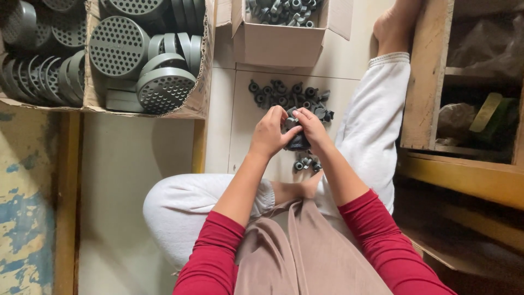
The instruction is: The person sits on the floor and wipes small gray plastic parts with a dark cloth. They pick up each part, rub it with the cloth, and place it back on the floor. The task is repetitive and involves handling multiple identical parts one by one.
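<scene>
Between the knees, on the pale floor [136, 164], the left hand [269, 134] and right hand [312, 128] meet, fingers closed together round 1 dark grey part [297, 142]. Just beyond them lies a loose pile [289, 97] of small grey fittings (too bunched to count), and 3 or so more fittings [307, 164] sit just below the hands. Farther off stands 1 open brown box [278, 43] of similar pieces. At upper left, 2 wide cartons [199, 93] hold grey perforated discs [117, 46], some stacked, some on edge. A wooden shelf [428, 82] stands at right.
</scene>
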